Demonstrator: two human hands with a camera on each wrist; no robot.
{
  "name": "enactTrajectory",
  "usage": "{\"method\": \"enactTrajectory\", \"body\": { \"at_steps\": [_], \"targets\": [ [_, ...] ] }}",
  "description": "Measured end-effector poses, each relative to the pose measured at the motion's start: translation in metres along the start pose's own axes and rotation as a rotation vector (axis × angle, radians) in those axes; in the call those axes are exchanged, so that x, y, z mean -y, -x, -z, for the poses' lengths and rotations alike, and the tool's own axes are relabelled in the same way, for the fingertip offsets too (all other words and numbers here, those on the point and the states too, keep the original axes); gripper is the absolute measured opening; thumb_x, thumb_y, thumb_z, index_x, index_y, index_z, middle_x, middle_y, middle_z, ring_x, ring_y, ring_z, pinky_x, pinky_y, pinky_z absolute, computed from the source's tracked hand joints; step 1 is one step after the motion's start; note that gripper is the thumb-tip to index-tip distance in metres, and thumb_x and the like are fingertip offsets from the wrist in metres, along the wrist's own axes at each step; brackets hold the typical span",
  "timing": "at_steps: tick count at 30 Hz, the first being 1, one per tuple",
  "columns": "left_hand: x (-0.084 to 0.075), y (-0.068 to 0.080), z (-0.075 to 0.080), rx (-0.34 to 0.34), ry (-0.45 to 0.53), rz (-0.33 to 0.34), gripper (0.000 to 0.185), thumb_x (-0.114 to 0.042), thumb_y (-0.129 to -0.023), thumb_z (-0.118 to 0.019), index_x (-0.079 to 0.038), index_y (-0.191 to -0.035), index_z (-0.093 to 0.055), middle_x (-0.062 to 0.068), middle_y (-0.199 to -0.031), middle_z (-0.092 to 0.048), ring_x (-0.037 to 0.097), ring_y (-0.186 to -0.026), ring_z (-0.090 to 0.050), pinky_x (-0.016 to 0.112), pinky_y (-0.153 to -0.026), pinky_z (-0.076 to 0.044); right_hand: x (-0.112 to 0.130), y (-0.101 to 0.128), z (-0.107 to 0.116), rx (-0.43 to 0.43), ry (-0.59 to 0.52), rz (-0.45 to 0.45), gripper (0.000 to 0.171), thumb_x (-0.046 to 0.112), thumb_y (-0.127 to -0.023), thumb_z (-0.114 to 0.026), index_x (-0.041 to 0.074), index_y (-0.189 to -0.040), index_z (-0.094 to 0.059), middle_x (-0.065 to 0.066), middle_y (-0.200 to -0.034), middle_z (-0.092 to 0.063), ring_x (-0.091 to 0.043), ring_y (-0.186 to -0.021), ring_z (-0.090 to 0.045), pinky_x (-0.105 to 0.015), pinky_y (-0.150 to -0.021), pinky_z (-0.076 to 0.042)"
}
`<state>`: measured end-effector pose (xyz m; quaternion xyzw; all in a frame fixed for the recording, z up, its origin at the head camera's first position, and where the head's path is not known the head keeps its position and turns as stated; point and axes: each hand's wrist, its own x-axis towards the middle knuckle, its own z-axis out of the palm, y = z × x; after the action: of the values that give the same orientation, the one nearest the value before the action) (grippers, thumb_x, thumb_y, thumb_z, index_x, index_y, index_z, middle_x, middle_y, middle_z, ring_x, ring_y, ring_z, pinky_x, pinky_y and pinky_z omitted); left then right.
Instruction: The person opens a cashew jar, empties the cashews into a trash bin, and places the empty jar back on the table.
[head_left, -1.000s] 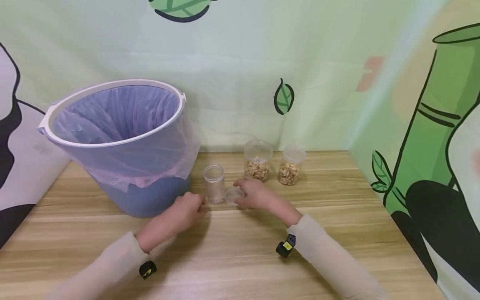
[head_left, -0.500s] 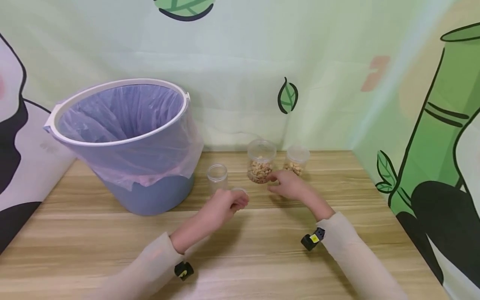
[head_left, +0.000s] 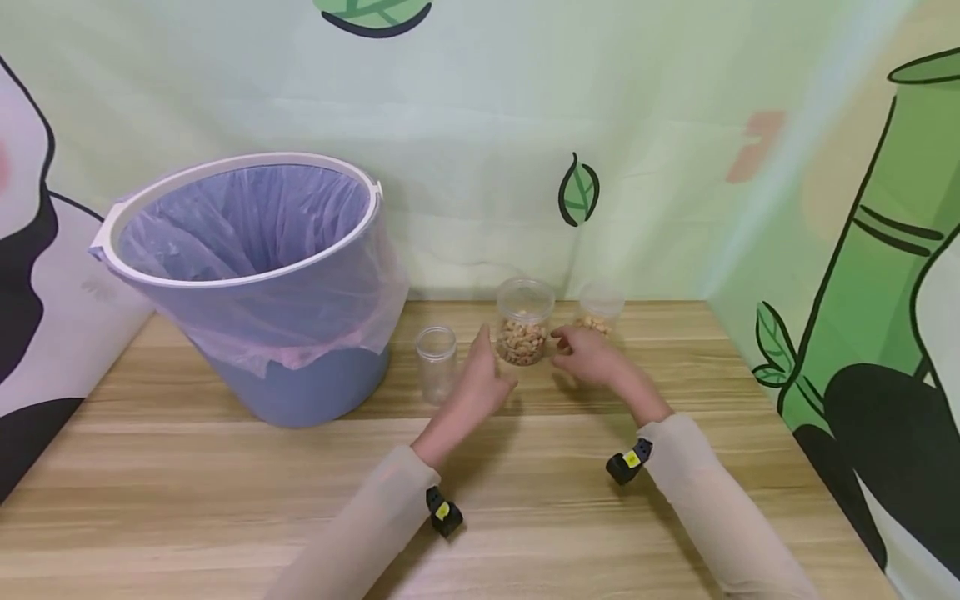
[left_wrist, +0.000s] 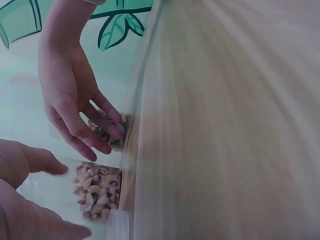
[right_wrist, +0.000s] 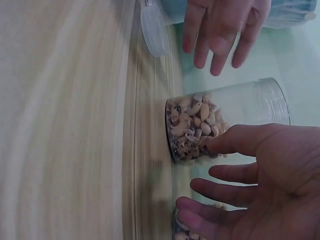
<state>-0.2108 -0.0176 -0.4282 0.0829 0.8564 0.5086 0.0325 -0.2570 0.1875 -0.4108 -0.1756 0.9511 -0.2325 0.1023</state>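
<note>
A clear jar of nuts [head_left: 522, 333] stands near the wall, between my two hands. My left hand [head_left: 480, 385] hovers open just left of it, with fingers spread [right_wrist: 220, 30]. My right hand [head_left: 588, 354] is open on the jar's right side. In the right wrist view its thumb [right_wrist: 232, 142] lies against the side of the nut jar [right_wrist: 200, 130]. A second nut jar [head_left: 600, 310] stands behind the right hand's fingers [left_wrist: 102, 122]. An empty clear jar [head_left: 437, 360] stands left of my left hand. A loose clear lid [right_wrist: 152, 30] lies on the table by the left hand.
A large blue bin [head_left: 262, 283] lined with a purple bag stands at the back left of the wooden table [head_left: 225, 500]. A printed backdrop [head_left: 675, 167] closes off the back and right sides.
My left hand has moved right, from the empty jar to beside the nut jar. My right hand has let go of the lid and moved right to the nut jars.
</note>
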Motion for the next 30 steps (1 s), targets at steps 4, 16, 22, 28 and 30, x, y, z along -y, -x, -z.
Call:
{"method": "enactTrajectory", "body": {
  "at_steps": [4,16,22,28,30],
  "targets": [
    [0.0,-0.015,-0.01,-0.087,0.131,-0.006,0.104,-0.01,-0.087,-0.079,0.002,-0.16,-0.006,0.03,-0.163,-0.017,0.042,-0.15,-0.024,0.052,-0.121,-0.024,-0.002,-0.001,0.003,-0.012,-0.013,0.0,0.052,0.011,-0.098,-0.059,-0.015,-0.141,-0.045,-0.033,-0.13,-0.06,-0.046,-0.122,-0.058,-0.053,-0.103,-0.048],
    [0.012,-0.059,-0.034,-0.142,0.554,-0.115,0.112,0.005,-0.069,-0.09,-0.015,-0.157,-0.023,0.014,-0.151,-0.041,0.032,-0.138,-0.042,0.046,-0.109,-0.044,0.029,0.004,0.025,-0.18,-0.214,0.039,0.077,0.01,-0.096,-0.057,-0.009,-0.157,-0.014,-0.034,-0.152,-0.039,-0.05,-0.131,-0.05,-0.056,-0.107,-0.045],
    [0.014,-0.071,-0.044,-0.19,0.611,-0.093,0.105,0.007,-0.072,-0.086,-0.015,-0.156,-0.027,0.012,-0.151,-0.043,0.03,-0.139,-0.041,0.044,-0.115,-0.035,0.032,-0.001,0.035,-0.146,-0.283,-0.016,0.075,0.01,-0.096,-0.054,-0.006,-0.159,-0.016,-0.032,-0.152,-0.04,-0.042,-0.132,-0.054,-0.048,-0.1,-0.052],
    [0.007,-0.074,-0.051,-0.276,0.6,-0.104,0.094,0.003,-0.067,-0.09,-0.005,-0.146,-0.039,0.016,-0.141,-0.054,0.03,-0.131,-0.05,0.038,-0.114,-0.038,0.029,0.001,0.04,-0.132,-0.244,-0.057,0.073,0.017,-0.093,-0.058,-0.002,-0.157,-0.029,-0.029,-0.144,-0.052,-0.039,-0.123,-0.06,-0.042,-0.087,-0.055],
    [0.007,-0.075,-0.051,-0.297,0.567,-0.093,0.091,0.002,-0.065,-0.091,-0.004,-0.142,-0.042,0.016,-0.138,-0.058,0.031,-0.129,-0.053,0.038,-0.113,-0.04,0.03,0.0,0.04,-0.122,-0.233,-0.053,0.072,0.019,-0.093,-0.06,-0.003,-0.156,-0.031,-0.029,-0.141,-0.055,-0.039,-0.122,-0.06,-0.043,-0.092,-0.054]
  ]
}}
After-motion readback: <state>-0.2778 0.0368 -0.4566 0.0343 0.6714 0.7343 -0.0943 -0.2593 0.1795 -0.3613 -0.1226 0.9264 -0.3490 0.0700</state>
